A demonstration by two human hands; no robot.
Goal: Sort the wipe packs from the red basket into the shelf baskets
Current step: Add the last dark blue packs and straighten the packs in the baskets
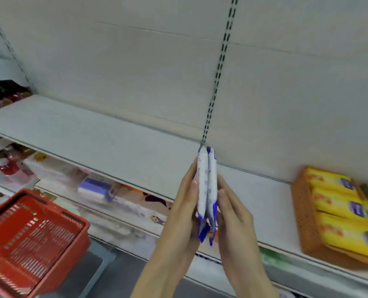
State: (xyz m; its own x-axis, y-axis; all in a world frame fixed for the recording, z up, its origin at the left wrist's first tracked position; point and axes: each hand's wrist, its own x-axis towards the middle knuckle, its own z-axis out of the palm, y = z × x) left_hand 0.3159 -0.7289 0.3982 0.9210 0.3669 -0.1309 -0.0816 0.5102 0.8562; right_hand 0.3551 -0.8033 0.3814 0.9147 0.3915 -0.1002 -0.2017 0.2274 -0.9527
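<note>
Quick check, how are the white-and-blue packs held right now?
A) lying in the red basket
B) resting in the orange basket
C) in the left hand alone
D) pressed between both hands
D: the white-and-blue packs are sandwiched between the left hand and the right hand.

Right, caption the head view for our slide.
Left hand and right hand press wipe packs together; red basket lower left.

Dead ahead I see two wipe packs [206, 186] on edge, side by side, sandwiched between my hands: left hand [183, 211] on their left, right hand [234, 214] on their right, over the shelf [92, 134]. Far right on it sits a shelf basket [303, 211] with flat packs [340, 207] inside. The carry basket [56, 208] is low left, before the lower shelves.
</note>
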